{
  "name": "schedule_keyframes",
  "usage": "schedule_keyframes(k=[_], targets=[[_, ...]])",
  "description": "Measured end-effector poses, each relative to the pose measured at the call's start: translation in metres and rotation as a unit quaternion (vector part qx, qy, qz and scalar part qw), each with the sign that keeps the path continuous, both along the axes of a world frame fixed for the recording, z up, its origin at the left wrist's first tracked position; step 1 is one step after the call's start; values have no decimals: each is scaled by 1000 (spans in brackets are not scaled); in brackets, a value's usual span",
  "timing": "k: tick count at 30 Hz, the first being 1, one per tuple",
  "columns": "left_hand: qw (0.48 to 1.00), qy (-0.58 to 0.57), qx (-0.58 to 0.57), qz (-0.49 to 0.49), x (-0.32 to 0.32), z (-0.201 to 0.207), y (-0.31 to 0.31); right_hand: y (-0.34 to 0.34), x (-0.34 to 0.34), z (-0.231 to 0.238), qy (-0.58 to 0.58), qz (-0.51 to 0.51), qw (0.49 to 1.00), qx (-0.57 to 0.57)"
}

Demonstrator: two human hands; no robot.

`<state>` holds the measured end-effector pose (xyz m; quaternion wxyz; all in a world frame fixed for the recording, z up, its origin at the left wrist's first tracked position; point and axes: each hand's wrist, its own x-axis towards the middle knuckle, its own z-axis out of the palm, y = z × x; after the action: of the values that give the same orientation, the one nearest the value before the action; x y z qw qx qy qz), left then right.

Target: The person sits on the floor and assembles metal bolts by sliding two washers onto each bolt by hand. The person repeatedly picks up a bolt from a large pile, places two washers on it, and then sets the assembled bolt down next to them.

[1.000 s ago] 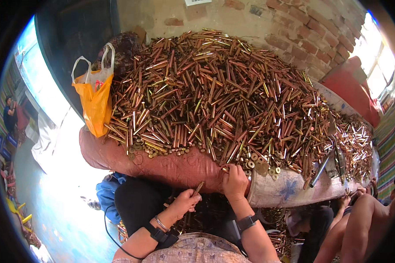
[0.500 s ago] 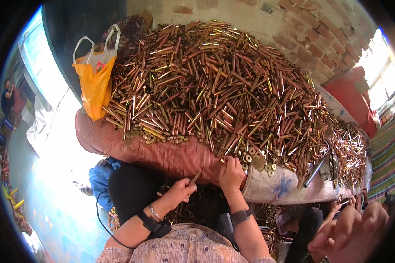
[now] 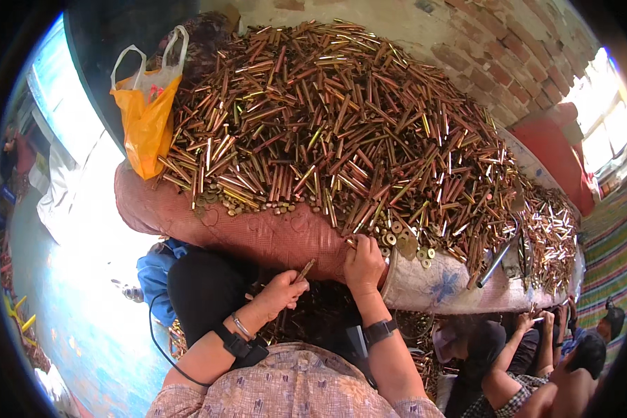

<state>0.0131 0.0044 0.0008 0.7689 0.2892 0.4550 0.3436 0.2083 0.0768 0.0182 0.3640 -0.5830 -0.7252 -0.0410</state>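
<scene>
My left hand (image 3: 280,291) is closed around a short brownish metal rod or tube (image 3: 305,270), which sticks up from the fingers above my lap. My right hand (image 3: 364,266) rests at the front edge of the heap, its fingers pinched together by the padded reddish roll (image 3: 258,240). A small brassy piece shows at those fingertips, too small to name. Just beside that hand lie loose washers and nuts (image 3: 397,228). Behind them rises a big heap of brassy and coppery metal tubes (image 3: 327,125).
An orange plastic bag (image 3: 143,125) stands left of the heap. A grey metal bar (image 3: 493,266) lies on the pale patterned cloth roll (image 3: 425,282) at right. Another person's hands (image 3: 536,319) hold a thin pale piece at lower right. A brick wall (image 3: 501,56) stands behind.
The view has shifted slightly, so the heap sits a little higher. My hands keep nearly the same places. A large blurred hand at lower right has gone; other people show there.
</scene>
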Motion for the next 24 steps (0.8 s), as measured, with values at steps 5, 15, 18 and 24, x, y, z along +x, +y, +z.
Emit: schedule_keyframes(k=[5,15,18,24], targets=[[1000,-6,6,-1,0,-1,0,2,1,-3,-6,0,1000,4],[1000,-16,-7,-18,-1,-4,1,1,0,-2,-3,-9,1000,4],[1000,-19,-4,-15,-2,-3,1,0,0,-2,-2,-10,1000,-1],[1000,-15,12,-3,-1,-1,-1,0,-1,-2,-3,-12,1000,-6]])
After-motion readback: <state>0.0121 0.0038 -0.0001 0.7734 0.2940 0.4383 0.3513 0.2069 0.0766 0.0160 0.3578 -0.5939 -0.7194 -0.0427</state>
